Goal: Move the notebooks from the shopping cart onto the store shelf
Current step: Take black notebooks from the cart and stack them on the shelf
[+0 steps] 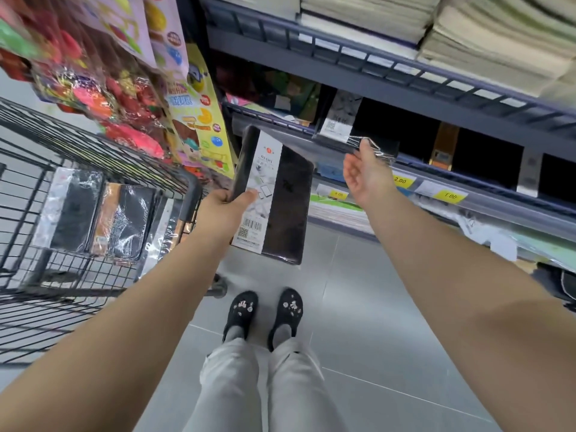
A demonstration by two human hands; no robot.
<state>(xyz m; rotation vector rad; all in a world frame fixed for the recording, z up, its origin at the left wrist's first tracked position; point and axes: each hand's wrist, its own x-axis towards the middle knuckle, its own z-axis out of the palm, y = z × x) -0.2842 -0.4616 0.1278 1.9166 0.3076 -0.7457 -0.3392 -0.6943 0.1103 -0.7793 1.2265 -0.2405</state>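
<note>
My left hand point(223, 210) grips a black notebook point(290, 198) with a white paper band, sealed in plastic, by its left edge and holds it upright in front of the store shelf point(486, 201). My right hand point(364, 176) reaches toward the shelf with fingers spread; its fingertips touch the crinkled plastic of a black notebook on the shelf point(378, 152). More black notebooks stand in the dark shelf bay. The black wire shopping cart point(187, 194) stands at the left with wrapped notebooks point(73, 212) lying in it, one with an orange band point(124, 224).
Hanging toy packets point(109, 98) crowd the upper left above the cart. Stacks of paper goods point(486, 35) fill the top shelf. Yellow price tags point(450, 196) line the shelf rail. The lower shelf point(339, 213) juts out near my legs. Grey tiled floor lies below.
</note>
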